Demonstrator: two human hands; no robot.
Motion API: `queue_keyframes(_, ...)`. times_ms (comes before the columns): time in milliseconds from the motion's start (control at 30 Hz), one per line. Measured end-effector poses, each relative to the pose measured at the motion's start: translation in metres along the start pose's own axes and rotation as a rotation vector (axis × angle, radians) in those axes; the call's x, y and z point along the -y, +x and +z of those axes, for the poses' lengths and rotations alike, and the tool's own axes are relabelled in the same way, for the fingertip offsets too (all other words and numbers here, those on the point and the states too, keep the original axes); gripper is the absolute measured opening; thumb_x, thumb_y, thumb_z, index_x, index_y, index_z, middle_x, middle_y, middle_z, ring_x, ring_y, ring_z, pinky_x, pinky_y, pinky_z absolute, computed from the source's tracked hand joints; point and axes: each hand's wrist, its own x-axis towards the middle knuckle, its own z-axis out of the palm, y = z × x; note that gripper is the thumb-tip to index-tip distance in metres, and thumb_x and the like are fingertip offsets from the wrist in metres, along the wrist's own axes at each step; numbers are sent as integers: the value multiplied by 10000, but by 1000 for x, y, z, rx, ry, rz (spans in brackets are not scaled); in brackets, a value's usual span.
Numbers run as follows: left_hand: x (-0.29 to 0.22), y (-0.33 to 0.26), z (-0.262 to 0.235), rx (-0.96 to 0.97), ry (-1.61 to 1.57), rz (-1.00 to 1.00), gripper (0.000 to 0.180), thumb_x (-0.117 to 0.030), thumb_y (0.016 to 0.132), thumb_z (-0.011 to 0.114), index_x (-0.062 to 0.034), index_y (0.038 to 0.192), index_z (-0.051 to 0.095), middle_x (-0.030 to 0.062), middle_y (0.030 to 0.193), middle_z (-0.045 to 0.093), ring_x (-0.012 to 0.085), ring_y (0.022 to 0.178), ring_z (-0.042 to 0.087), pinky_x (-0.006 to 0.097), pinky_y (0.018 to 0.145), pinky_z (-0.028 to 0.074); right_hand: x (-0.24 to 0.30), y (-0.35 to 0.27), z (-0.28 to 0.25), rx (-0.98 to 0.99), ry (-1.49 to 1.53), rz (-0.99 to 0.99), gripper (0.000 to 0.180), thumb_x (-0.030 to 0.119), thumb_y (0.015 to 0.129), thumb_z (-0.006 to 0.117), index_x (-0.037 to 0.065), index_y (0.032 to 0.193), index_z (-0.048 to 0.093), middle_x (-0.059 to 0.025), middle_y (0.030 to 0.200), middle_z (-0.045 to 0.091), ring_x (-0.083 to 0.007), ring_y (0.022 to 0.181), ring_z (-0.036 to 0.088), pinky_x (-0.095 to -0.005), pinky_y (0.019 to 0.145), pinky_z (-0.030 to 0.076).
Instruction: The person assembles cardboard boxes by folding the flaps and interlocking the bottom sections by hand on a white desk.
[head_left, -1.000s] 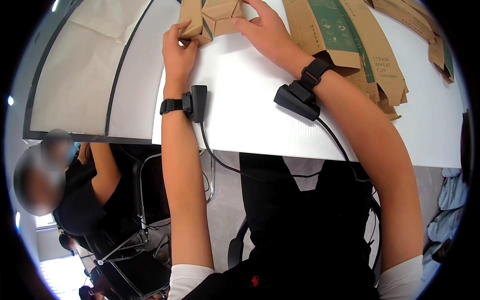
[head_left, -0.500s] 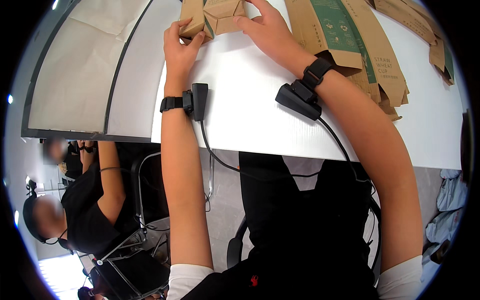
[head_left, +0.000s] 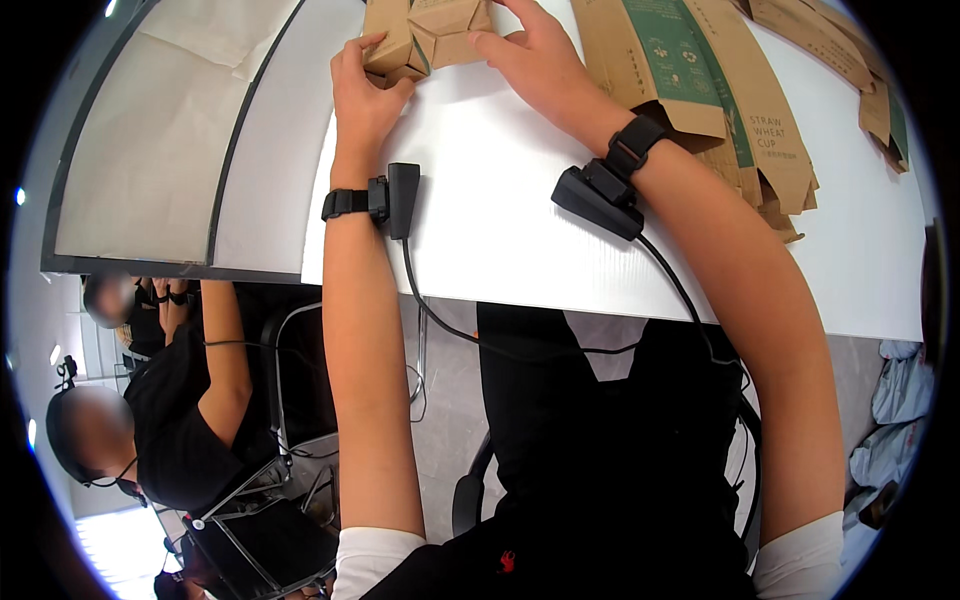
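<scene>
Cardboard makes up the small brown box (head_left: 425,35) that sits at the far edge of the white table (head_left: 500,220), close to the top of the view. Part of the box is cut off there, so I cannot tell its whole shape. The left hand (head_left: 365,95) pinches the left end of the box, thumb below and fingers curled on top. The right hand (head_left: 535,60) lies flatter and presses on the right side of the box with spread fingers.

Each wrist wears a black band with a small black device: one on the left wrist (head_left: 392,198), one on the right wrist (head_left: 605,195). Thin black cables (head_left: 450,325) hang from them down past the table edge.

Just right of the right hand lies a pile of flat brown cartons with green print (head_left: 700,90). More flat cartons (head_left: 850,70) lie further right.

On the left, below the table, other people in black shirts (head_left: 170,420) sit near black chairs (head_left: 270,530).
</scene>
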Motion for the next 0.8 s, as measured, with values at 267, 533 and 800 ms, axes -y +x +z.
queue_keyframes(267, -16, -2, 6, -32, 86, -14, 757, -252, 725, 898, -111, 1350, 493, 183, 1311, 453, 339, 1147, 575, 429, 934, 552, 0, -1, 0, -9, -14, 13, 575, 46, 934, 637, 79, 1491, 495, -148, 1292, 558, -171, 901, 610, -298, 793, 529)
queue_keyframes(533, -19, -1, -1, -282, -76, 136, 827, -201, 718, 872, -7, 1402, 449, 161, 1303, 533, 308, 1142, 582, 431, 992, 490, -11, 2, 0, -37, -6, -81, 593, 64, 936, 655, 59, 1501, 474, -173, 1343, 534, -216, 1010, 622, -315, 825, 541)
queue_keyframes(800, -46, -4, -6, -371, -86, 274, 765, -157, 736, 902, -27, 1354, 472, 149, 1350, 548, 267, 1246, 574, 434, 1030, 536, 0, 5, -2, -100, -103, -93, 655, 46, 898, 699, 54, 1488, 413, -202, 1382, 514, -268, 1082, 642, -341, 829, 574)
